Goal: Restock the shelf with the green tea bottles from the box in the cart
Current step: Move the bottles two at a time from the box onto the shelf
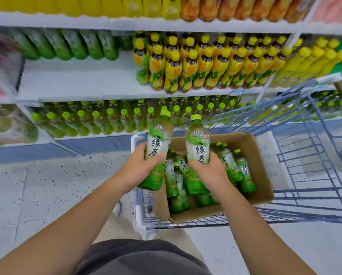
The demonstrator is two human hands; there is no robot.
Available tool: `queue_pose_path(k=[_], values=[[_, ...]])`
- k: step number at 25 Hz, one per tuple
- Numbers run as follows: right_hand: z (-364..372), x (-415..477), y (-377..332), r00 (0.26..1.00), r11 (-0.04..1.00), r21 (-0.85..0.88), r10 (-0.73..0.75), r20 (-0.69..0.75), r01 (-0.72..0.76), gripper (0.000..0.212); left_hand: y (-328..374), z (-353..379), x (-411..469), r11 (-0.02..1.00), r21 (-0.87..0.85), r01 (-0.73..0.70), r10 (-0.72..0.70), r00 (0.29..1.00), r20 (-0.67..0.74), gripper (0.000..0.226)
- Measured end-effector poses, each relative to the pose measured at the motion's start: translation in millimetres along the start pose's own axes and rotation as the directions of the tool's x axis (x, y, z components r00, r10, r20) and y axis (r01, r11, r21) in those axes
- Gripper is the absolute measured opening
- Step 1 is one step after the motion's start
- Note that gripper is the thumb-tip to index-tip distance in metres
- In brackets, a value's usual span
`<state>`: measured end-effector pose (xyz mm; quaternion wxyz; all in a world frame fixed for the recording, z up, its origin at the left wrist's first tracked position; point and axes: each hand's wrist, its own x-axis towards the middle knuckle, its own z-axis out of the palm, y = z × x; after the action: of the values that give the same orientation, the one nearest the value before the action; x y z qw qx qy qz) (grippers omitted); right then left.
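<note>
- Head view: the left hand [138, 167] is curled round the label of the first green tea bottle [158, 143], with the thumb across the front and the fingers behind. That bottle is nearly upright, its cap tipped a little toward 1 o'clock.
- The right hand [209, 171] grips the second green tea bottle [198, 147] low on its label, thumb on the front. The bottle stands upright with its cap at 12 o'clock.
- Both held bottles are lifted above the cardboard box [261, 175] and stay apart from each other. The first is over the box's 9 o'clock edge and the second over its middle.
- The open box sits inside the blue wire cart [313, 155]. The remaining tea bottles [233, 167] lie leaning in it, caps toward 12 o'clock, some under the hands and others on the 3 o'clock side.
- At 12 o'clock from the hands is the white shelf [77, 82], whose middle board has a bare stretch toward 10 o'clock.
- A row of green-labelled bottles [67, 46] stands at the back of that board at 11 o'clock. Yellow-capped bottles [196, 70] fill it from 12 to 2 o'clock.
- On the board below, green-capped bottles [98, 120] stand in rows, just beyond the held caps.
- Along the top board are yellow and orange bottles [225, 8].
- The speckled floor [37, 185] lies at 9 o'clock and dark shorts [142, 257] at 6 o'clock.
</note>
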<state>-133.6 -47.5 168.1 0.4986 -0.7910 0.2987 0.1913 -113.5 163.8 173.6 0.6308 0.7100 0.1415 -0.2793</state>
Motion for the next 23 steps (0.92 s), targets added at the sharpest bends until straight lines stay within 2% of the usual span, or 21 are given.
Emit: queue_pose_path(k=[4,10,17,23], values=[[34.4,-16.2,-53.0,0.996,0.996,-0.029,-0.086,0.024,0.087,0.030,21.1,-54.0,-9.3,0.990,0.062,-0.130,0.135,0.987,-0.091,0.042],[121.9,-30.1,-125.9,0.985,0.985,-0.005,-0.171,-0.007,0.171,0.033,46.1,-168.0,-5.0,0.958,0.133,-0.252,0.268,0.956,-0.120,0.053],[230.6,-10.1,-205.4,0.981,0.981,0.053,-0.181,-0.075,0.185,0.035,68.3,-298.6,42.7,0.919,0.280,-0.278,0.316,0.944,-0.099,0.065],[283.6,40.1,-234.9,0.977,0.978,0.037,-0.204,-0.056,0.206,0.035,63.8,-359.3,102.6,0.917,0.328,-0.226,0.288,0.945,-0.156,0.046]])
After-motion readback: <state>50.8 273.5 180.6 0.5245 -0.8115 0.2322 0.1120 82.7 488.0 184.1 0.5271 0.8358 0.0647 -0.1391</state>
